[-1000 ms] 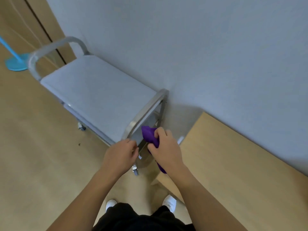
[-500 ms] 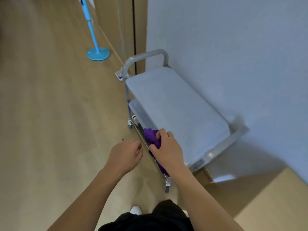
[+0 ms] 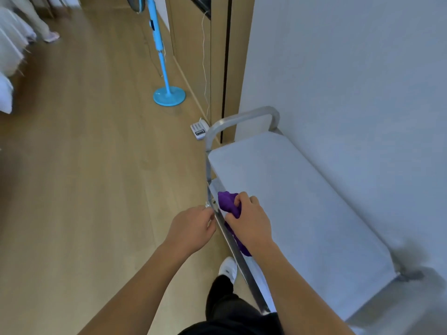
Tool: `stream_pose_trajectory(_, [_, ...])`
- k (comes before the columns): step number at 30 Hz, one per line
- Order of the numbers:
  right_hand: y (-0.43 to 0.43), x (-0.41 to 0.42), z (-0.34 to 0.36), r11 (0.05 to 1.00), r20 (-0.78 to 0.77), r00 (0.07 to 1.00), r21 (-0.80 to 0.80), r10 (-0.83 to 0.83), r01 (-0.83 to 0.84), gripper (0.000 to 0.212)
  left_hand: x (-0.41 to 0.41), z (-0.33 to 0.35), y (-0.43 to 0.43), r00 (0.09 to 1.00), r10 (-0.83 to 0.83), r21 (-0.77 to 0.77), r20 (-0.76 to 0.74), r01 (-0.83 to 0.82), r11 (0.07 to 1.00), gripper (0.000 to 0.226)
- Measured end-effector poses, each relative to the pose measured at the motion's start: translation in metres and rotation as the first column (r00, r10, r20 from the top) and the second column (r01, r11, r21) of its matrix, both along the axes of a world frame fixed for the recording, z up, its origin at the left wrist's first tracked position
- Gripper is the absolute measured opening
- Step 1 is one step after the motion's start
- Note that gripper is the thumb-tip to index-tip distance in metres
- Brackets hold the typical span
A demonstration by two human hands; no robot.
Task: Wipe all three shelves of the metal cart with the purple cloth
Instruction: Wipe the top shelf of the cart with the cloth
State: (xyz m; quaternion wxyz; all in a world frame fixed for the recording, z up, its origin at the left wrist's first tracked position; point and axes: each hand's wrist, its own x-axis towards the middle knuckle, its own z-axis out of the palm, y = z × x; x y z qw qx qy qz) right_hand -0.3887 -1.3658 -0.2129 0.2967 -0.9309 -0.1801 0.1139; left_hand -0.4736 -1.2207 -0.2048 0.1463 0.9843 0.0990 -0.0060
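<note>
Purple cloth (image 3: pixel 228 201) bunched in right hand (image 3: pixel 250 220), at metal cart (image 3: pixel 290 201) edge; left hand (image 3: pixel 193 228) loosely curled, empty

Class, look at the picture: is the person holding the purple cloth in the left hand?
No: the right hand grips the purple cloth at the metal cart's front edge; the left hand holds no cloth.

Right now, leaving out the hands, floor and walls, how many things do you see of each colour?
Purple: 1, the cloth
Blue: 1, the fan stand
Grey metal: 1, the cart
White: 2, the power strip and a shoe
Total: 5
The blurred pale fabric at far left is not counted.
</note>
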Motion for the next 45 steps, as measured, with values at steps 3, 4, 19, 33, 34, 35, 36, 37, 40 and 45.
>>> stream_pose_trajectory(3, [0.024, 0.054, -0.005, 0.999, -0.031, 0.999, 0.012, -0.032, 0.032, 0.026, 0.052, 0.001, 0.023, 0.999, -0.026, 0.015, -0.020, 0.027, 1.000, 0.021])
stream_pose_trajectory(4, [0.029, 0.069, -0.010, 0.999, -0.029, 0.999, 0.017, -0.044, 0.044, 0.026, 0.068, -0.001, 0.031, 0.999, -0.035, 0.026, -0.029, 0.036, 0.999, 0.021])
stream_pose_trajectory(19, [0.066, 0.177, -0.064, 0.959, -0.255, 0.927, -0.139, -0.277, 0.248, 0.030, 0.236, -0.056, 0.087, 0.919, -0.312, -0.022, -0.240, 0.316, 0.948, 0.021])
stream_pose_trajectory(33, [0.137, 0.172, -0.112, 0.708, -0.219, 0.680, -0.339, -0.700, 0.620, 0.042, 0.329, -0.107, 0.161, 0.547, -0.700, -0.060, -0.459, 0.767, 0.639, 0.032])
stream_pose_trajectory(34, [0.142, 0.166, -0.113, 0.681, -0.147, 0.681, -0.353, -0.717, 0.641, 0.041, 0.330, -0.110, 0.163, 0.534, -0.711, -0.051, -0.457, 0.782, 0.621, 0.030])
stream_pose_trajectory(35, [0.149, 0.160, -0.114, 0.667, -0.087, 0.686, -0.349, -0.722, 0.658, 0.040, 0.330, -0.113, 0.164, 0.525, -0.721, -0.044, -0.451, 0.794, 0.606, 0.027])
stream_pose_trajectory(36, [0.155, 0.154, -0.116, 0.669, -0.053, 0.696, -0.338, -0.716, 0.662, 0.041, 0.329, -0.115, 0.165, 0.517, -0.729, -0.032, -0.449, 0.806, 0.591, 0.023])
stream_pose_trajectory(37, [0.161, 0.149, -0.119, 0.681, -0.052, 0.709, -0.335, -0.703, 0.651, 0.043, 0.327, -0.119, 0.166, 0.505, -0.735, -0.017, -0.453, 0.819, 0.574, 0.021])
stream_pose_trajectory(40, [0.181, 0.134, -0.130, 0.703, -0.158, 0.705, -0.373, -0.691, 0.606, 0.048, 0.318, -0.137, 0.182, 0.461, -0.760, -0.005, -0.458, 0.854, 0.521, 0.031])
stream_pose_trajectory(45, [0.189, 0.162, -0.132, 0.664, -0.123, 0.698, -0.458, -0.705, 0.591, 0.059, 0.319, -0.154, 0.212, 0.399, -0.816, -0.088, -0.418, 0.876, 0.474, 0.064])
